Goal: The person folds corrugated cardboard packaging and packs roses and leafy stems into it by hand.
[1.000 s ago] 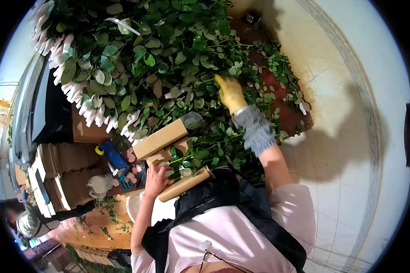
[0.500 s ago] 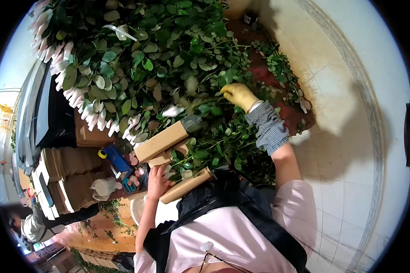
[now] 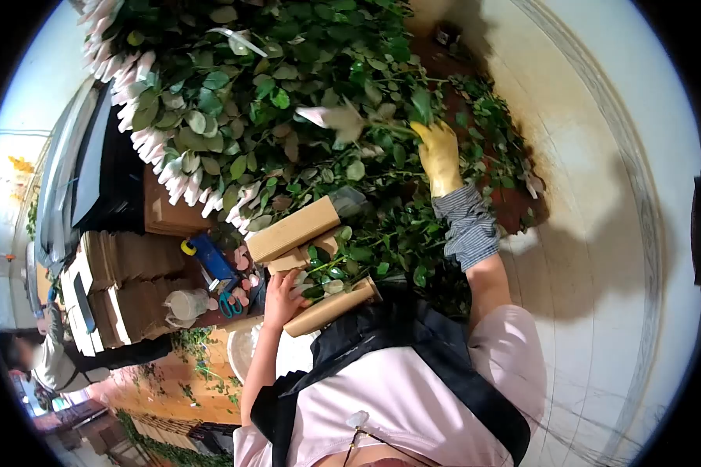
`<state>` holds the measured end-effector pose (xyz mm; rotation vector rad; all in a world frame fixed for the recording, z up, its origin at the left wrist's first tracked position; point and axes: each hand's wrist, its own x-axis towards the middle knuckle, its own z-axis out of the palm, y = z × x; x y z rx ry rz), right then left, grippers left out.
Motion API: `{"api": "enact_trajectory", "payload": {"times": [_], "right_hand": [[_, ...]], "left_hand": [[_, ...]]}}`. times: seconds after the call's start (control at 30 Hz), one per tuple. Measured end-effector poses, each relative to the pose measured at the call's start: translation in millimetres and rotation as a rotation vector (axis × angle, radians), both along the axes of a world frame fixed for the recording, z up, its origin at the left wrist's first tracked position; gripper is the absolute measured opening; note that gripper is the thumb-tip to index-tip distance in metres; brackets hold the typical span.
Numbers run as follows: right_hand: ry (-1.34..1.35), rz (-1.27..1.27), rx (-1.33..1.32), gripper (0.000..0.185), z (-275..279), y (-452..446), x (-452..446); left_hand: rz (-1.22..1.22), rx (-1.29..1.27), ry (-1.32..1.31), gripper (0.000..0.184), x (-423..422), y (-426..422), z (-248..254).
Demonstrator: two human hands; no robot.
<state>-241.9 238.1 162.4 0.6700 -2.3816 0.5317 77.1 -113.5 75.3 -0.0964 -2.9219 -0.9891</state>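
Note:
My right hand, in a yellow glove with a striped cuff above it, is closed around the lower stem of a single rose. Its pale pink bud points left over the leaves, slightly blurred. My bare left hand lies with fingers spread at the bud end of a small rose bunch, touching pale buds there. That bunch sits between two flaps of a corrugated cardboard wrap, whose near flap lies closest to my body.
A large heap of roses covers the bench, pale buds towards the left. Left of my hand are a blue tape dispenser, blue scissors, a plastic cup and stacked cardboard. Another person is at far left. A tiled wall stands right.
My right hand has moved up and slightly right, drawing the rose up and lifting its bud above the heap. My left hand stays at the cardboard. The whole view has shifted slightly.

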Motion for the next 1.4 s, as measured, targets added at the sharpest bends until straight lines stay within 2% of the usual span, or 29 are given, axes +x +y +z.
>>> {"api": "enact_trajectory", "payload": {"times": [0.03,0.1,0.17,0.2,0.23,0.27,0.3,0.37,0.4,0.43,0.5,0.57,0.67,0.73,0.77,0.8,0.87,0.9,0.97,1.0,1.03,1.1,1.13,1.17,1.23,1.3,1.33,1.37,1.4], "right_hand": [[-0.033,0.070,-0.073,0.051,21.3,-2.5,5.8],[-0.141,0.267,-0.023,0.052,33.6,-11.3,17.5],[-0.237,0.438,0.071,0.029,33.9,-41.7,52.9],[-0.245,0.444,0.279,0.021,43.4,-60.3,80.2],[-0.740,0.390,0.287,0.016,9.0,-77.6,92.1],[-0.706,0.399,0.235,0.013,-25.4,-88.0,108.7],[-0.346,0.422,0.515,0.022,-54.1,-93.8,119.9],[-0.492,0.357,0.656,0.023,-124.4,-99.4,127.3],[-0.519,0.347,0.606,0.022,-142.6,-99.2,127.9],[-0.545,0.341,0.558,0.021,-152.3,-98.5,128.3],[-0.515,0.321,0.607,0.018,-128.4,-98.2,131.7],[-0.478,0.293,0.655,0.017,-120.2,-96.2,131.8],[-0.394,0.268,0.614,0.018,-131.5,-84.3,135.4],[-0.494,0.252,0.314,0.018,-143.4,-74.3,148.2],[-0.489,0.265,0.321,0.018,-138.1,-73.6,154.3],[-0.591,0.212,0.332,0.019,-124.5,-74.1,161.8],[-0.736,0.193,0.325,0.026,-97.5,-69.6,176.1],[-0.776,0.216,0.286,0.033,-113.3,-65.4,180.5],[-0.999,0.477,-0.059,0.039,-136.1,-42.1,159.0],[-1.269,0.664,-0.102,0.046,-102.3,-31.0,139.0],[-1.272,0.671,-0.098,0.046,-93.1,-20.5,118.1],[-1.576,0.515,-0.339,0.048,-86.5,-5.6,81.8],[-1.241,0.341,-0.537,0.047,-90.7,-4.8,75.4],[-0.815,0.077,-0.462,0.042,-85.8,-14.5,63.8],[-0.360,-0.035,-0.128,0.038,-67.2,-30.3,38.5],[-0.338,0.048,0.069,0.033,-111.3,-52.6,18.5],[-0.618,-0.051,0.374,0.030,-141.6,-68.2,8.6],[-0.585,-0.039,0.577,0.019,-142.9,-77.3,16.5],[-0.561,-0.008,0.573,0.014,-141.1,-81.6,18.4]], "left_hand": [[0.015,0.032,0.013,0.069,-0.6,1.4,-1.5],[0.047,0.021,0.005,0.068,0.5,1.5,-6.6],[0.055,0.019,0.014,0.068,1.4,0.6,-6.3],[0.032,0.020,0.011,0.068,5.1,-8.0,-20.8],[-0.085,-0.088,0.115,0.065,10.9,-22.3,-46.5],[-0.202,-0.193,0.219,0.063,14.2,-30.3,-60.4],[-0.221,-0.190,0.211,0.063,12.4,-26.1,-53.4],[-0.026,-0.162,0.024,0.055,4.9,-9.6,-16.5],[0.015,-0.146,-0.039,0.048,1.6,-4.0,-5.7],[0.013,-0.147,-0.043,0.048,-1.9,-1.6,0.5],[-0.026,-0.387,0.045,0.044,-2.8,2.5,6.9],[0.001,-0.422,0.020,0.044,-2.6,1.3,5.5],[0.014,-0.262,0.037,0.043,-3.3,-3.8,-4.4],[0.032,-0.248,-0.021,0.044,-5.2,1.4,3.8],[0.049,-0.240,-0.076,0.045,-5.7,2.4,6.5],[0.003,-0.249,0.004,0.053,-3.6,-3.0,0.4],[0.049,-0.219,-0.031,0.058,1.3,-2.6,-3.4],[0.074,-0.188,-0.061,0.063,-0.6,-1.3,-2.5],[0.036,-0.228,0.018,0.069,-0.2,-6.2,-20.3],[0.041,-0.250,-0.023,0.070,-1.3,-5.2,-20.5],[0.044,-0.276,-0.072,0.071,1.7,-5.9,-20.1],[0.039,-0.258,-0.028,0.071,2.8,-9.1,-20.5],[0.025,-0.259,-0.031,0.072,2.9,-9.6,-21.4],[0.008,-0.260,-0.039,0.072,5.0,-9.3,-21.8],[0.009,-0.265,-0.035,0.071,4.1,-7.3,-18.4],[0.016,-0.278,-0.033,0.070,4.3,-6.7,-16.5],[0.015,-0.264,-0.029,0.069,4.8,-6.7,-17.8],[0.015,-0.252,-0.022,0.068,4.2,-7.6,-17.6],[0.022,-0.248,-0.038,0.067,2.8,-8.2,-17.2]]}}
